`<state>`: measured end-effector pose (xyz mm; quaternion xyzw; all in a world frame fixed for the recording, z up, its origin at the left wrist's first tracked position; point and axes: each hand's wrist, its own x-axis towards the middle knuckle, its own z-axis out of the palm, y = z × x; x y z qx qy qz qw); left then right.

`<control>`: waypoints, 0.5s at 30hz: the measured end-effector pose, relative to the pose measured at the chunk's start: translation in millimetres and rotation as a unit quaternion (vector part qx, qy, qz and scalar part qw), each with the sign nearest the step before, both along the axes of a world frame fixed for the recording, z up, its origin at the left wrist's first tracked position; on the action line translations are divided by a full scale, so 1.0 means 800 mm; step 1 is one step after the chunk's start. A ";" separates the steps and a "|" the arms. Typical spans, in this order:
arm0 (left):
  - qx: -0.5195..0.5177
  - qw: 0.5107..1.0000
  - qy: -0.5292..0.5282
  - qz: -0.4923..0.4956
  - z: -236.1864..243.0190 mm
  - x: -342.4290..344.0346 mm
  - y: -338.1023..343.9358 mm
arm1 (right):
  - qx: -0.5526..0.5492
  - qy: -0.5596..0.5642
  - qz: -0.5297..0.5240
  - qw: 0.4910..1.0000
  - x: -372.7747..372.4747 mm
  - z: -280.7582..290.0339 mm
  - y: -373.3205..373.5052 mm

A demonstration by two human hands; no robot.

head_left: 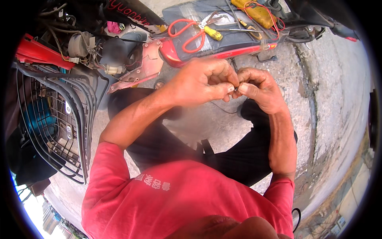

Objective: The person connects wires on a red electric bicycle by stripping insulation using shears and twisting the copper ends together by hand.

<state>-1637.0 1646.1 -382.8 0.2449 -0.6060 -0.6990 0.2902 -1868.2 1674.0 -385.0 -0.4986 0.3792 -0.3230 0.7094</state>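
Both my hands meet in front of me, above the ground between my knees. My left hand (201,81) is closed, thumb and fingers pinched together at the fingertips. Facing it, my right hand (260,89) is closed in a similar pinch, its fingertips touching the left ones. Whatever small piece sits between them is mostly hidden by the fingers, too small to name. Just beyond the hands lies a dark scooter panel (171,53) with a red edge. On it rest red-handled scissors (197,24), a yellow-handled screwdriver (213,33) and a yellow multimeter (254,12) with red leads.
A black wire basket (59,115) stands at the left, near a red scooter body (41,51) with exposed wiring. A pale pink bracket (149,63) sits beside the panel. Cracked concrete (306,103) stretches to the right. More thin tools lie at the panel's far side.
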 end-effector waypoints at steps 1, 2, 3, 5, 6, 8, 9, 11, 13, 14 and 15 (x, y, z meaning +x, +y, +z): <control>0.001 1.000 -0.005 0.001 0.000 0.000 0.000 | 0.005 0.006 -0.002 1.000 0.000 0.000 0.000; 0.001 1.000 -0.010 0.001 0.000 0.001 -0.001 | 0.010 0.011 -0.004 1.000 0.000 0.001 0.000; 0.001 1.000 -0.015 0.002 0.001 0.001 -0.002 | 0.015 0.016 -0.006 1.000 0.001 0.002 -0.001; -0.013 0.999 -0.032 0.002 0.003 0.002 -0.003 | 0.013 0.017 -0.007 1.000 0.001 0.004 -0.001; -0.020 0.999 -0.040 0.002 0.003 0.002 -0.004 | 0.012 0.017 -0.007 1.000 0.002 0.005 -0.001; -0.033 0.999 -0.037 0.005 0.002 0.002 -0.005 | 0.016 0.015 -0.011 1.000 0.003 0.004 -0.001; -0.039 0.999 -0.036 0.007 0.001 0.003 -0.005 | 0.018 0.014 -0.013 1.000 0.003 0.004 -0.002; -0.098 0.994 -0.049 0.022 -0.004 0.003 -0.006 | 0.020 0.021 -0.016 0.999 0.004 0.004 -0.001; -0.142 0.987 -0.067 0.030 -0.003 0.003 -0.006 | 0.017 0.035 -0.023 0.999 0.007 0.004 0.000; -0.155 0.984 -0.079 0.030 0.000 0.003 -0.006 | 0.016 0.044 -0.030 0.998 0.009 0.004 0.001; -0.169 0.981 -0.091 0.030 0.003 0.003 -0.006 | 0.014 0.053 -0.037 0.998 0.011 0.003 0.002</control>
